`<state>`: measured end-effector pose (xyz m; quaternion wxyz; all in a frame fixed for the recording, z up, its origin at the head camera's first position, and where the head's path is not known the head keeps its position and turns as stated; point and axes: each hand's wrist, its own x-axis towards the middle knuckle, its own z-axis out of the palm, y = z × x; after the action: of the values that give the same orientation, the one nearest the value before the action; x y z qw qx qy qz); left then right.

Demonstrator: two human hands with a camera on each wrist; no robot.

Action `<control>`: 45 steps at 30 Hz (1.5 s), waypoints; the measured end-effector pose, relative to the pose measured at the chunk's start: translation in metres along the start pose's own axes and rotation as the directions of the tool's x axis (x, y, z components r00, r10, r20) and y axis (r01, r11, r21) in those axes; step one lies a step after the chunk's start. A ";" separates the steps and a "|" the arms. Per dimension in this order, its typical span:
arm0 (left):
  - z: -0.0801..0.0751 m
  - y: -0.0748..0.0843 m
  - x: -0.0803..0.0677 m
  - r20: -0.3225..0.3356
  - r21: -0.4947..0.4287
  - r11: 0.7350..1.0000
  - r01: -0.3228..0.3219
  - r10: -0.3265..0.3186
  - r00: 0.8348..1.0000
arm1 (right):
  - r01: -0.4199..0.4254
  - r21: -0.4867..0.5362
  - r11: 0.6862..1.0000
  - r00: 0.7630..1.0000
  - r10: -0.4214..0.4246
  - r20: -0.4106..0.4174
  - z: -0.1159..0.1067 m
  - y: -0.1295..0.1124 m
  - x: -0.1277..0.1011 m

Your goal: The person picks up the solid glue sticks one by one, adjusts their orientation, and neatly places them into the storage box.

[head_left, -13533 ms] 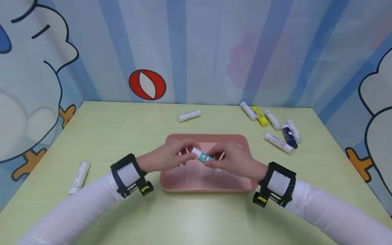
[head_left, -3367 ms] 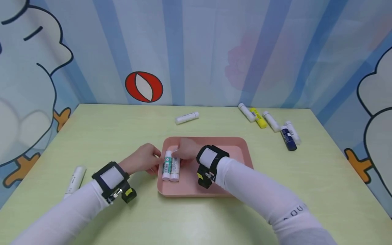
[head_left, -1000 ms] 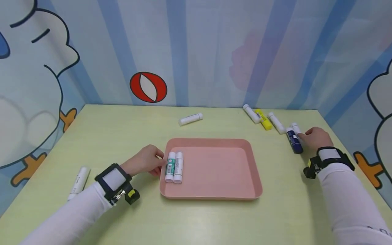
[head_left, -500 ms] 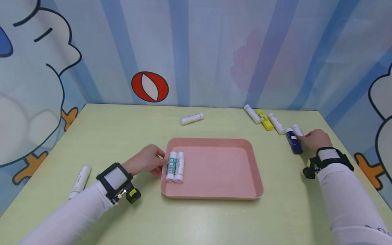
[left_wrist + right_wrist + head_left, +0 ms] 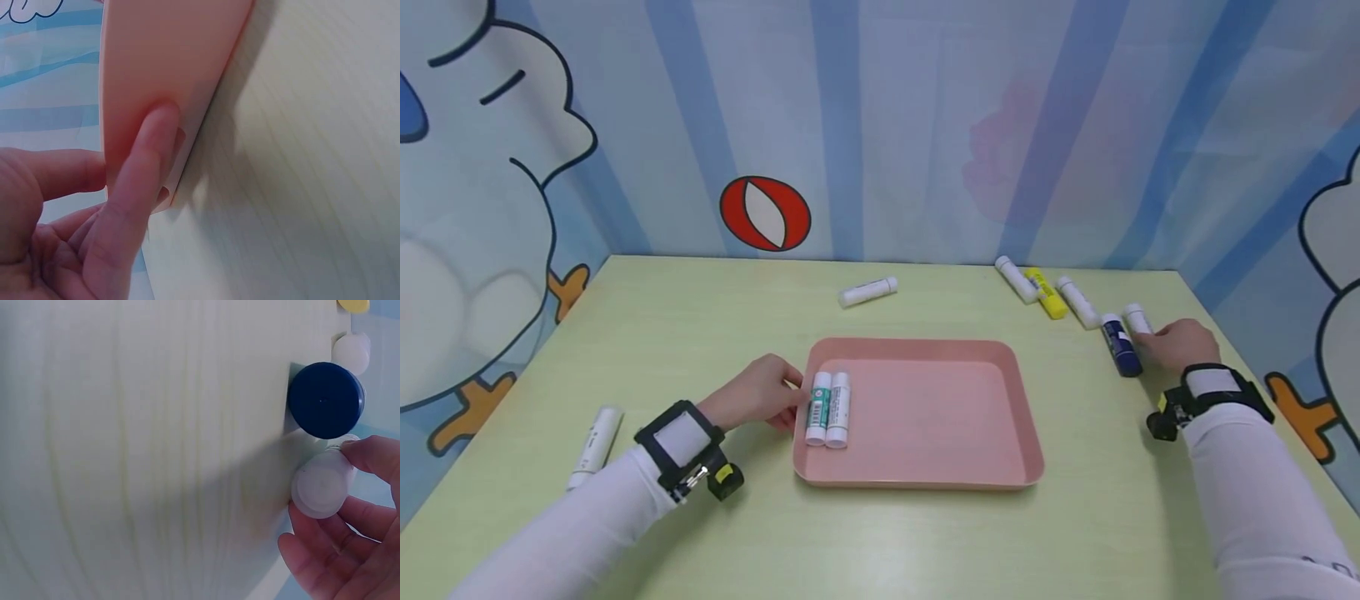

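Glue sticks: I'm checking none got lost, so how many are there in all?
8. Two in the pink tray, one at far centre, one near left, four far right, one held by the right hand.

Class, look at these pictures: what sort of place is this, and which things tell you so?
Probably a staged children's craft corner: a cartoon-printed backdrop, a pale green table, and a pink tray holding glue sticks.

Left hand [image 5: 752,398]: rests against the left rim of the pink tray [image 5: 925,479].
Right hand [image 5: 1180,343]: grips a white tube [image 5: 1137,317], just beside a dark blue tube [image 5: 1120,346].
Tray: two tubes [image 5: 827,408] side by side at its left end.
Table [image 5: 700,317]: more tubes scattered.
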<state>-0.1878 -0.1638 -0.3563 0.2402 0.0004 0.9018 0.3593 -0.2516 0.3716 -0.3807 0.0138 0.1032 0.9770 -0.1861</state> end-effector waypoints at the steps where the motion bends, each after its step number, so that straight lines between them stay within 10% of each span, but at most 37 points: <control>1: 0.000 0.000 0.000 0.000 0.000 1.000 -0.001 0.001 1.000 | -0.003 0.000 1.000 1.000 0.003 0.000 0.000 0.001 0.000; 15: 0.002 -0.002 0.004 0.002 0.018 1.000 -0.011 0.011 1.000 | 0.149 0.068 0.987 0.988 -0.145 -0.059 -0.024 0.003 -0.007; 31: 0.003 0.003 0.006 -0.005 0.035 0.999 -0.020 0.020 1.000 | 0.332 0.079 0.940 0.943 -0.327 -0.070 -0.043 -0.085 -0.041; 45: -0.024 0.006 -0.001 -0.137 0.078 0.992 -0.098 0.108 0.985 | 0.614 0.102 0.783 0.783 -0.621 0.049 -0.009 -0.159 -0.096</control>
<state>-0.1986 -0.1746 -0.3373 0.1570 0.0302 0.9275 0.3379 -0.1905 0.2116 -0.3084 -0.0130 -0.2293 0.9473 -0.2233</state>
